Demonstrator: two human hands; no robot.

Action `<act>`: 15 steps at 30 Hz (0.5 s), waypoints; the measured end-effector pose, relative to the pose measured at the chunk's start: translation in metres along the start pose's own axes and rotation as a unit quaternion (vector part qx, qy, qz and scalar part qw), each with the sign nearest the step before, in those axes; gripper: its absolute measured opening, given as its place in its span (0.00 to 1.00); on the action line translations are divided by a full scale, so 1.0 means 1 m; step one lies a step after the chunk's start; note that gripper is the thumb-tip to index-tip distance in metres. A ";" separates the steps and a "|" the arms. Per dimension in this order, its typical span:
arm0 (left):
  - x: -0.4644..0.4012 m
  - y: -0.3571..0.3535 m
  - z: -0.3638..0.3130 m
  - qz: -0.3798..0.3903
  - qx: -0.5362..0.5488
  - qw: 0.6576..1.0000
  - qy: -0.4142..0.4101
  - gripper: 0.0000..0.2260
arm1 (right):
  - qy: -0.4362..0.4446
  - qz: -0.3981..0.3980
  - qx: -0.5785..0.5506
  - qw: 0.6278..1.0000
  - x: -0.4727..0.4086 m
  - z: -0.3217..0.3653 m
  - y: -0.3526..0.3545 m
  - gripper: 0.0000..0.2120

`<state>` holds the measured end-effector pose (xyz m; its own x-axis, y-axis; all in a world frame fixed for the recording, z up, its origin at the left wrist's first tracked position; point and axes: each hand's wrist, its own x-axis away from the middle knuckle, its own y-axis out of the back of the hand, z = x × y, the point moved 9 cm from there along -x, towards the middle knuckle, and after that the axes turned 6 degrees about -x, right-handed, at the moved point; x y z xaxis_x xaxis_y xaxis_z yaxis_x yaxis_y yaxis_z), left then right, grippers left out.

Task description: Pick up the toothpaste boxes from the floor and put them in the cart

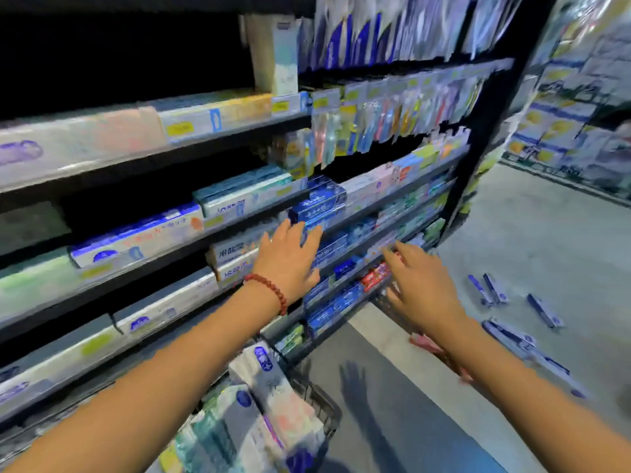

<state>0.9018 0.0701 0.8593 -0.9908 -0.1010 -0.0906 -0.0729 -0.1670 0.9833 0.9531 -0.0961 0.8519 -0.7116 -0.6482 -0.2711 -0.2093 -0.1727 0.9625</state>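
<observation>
Several blue and white toothpaste boxes lie scattered on the grey floor at the right: a pair (486,290), a single one (544,310), and a long cluster (527,349) nearer me. The black wire cart (322,401) stands low in the middle, filled with white and blue packs. My left hand (290,257), with a red bead bracelet on the wrist, is stretched forward with fingers spread in front of the shelves, holding nothing. My right hand (421,285) also reaches forward with fingers spread and empty, left of the floor boxes.
Tall store shelves (239,230) packed with toothpaste and toothbrushes run along the left and centre. A black shelf post (485,131) ends the row. More stocked shelves (573,114) stand at the far right. Something red (430,346) lies under my right forearm. The picture is motion blurred.
</observation>
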 end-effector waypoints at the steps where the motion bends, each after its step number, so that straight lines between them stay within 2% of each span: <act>1: -0.010 0.009 -0.018 -0.005 -0.010 1.000 -0.011 0.32 | -0.012 -0.014 0.015 1.000 0.006 -0.019 0.009 0.28; 10: -0.085 0.057 -0.202 -0.033 -0.029 0.995 -0.094 0.33 | -0.103 -0.071 0.099 0.987 0.087 -0.210 0.061 0.30; 15: -0.124 0.068 -0.296 -0.046 -0.017 0.990 -0.132 0.32 | -0.162 -0.093 0.099 0.977 0.130 -0.309 0.074 0.30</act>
<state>1.0537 -0.2191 0.8911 -0.9759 0.1757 -0.1297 -0.1639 -0.1965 0.9667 1.0517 -0.4222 0.8919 -0.8171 -0.3452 -0.4618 -0.4579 -0.0983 0.8836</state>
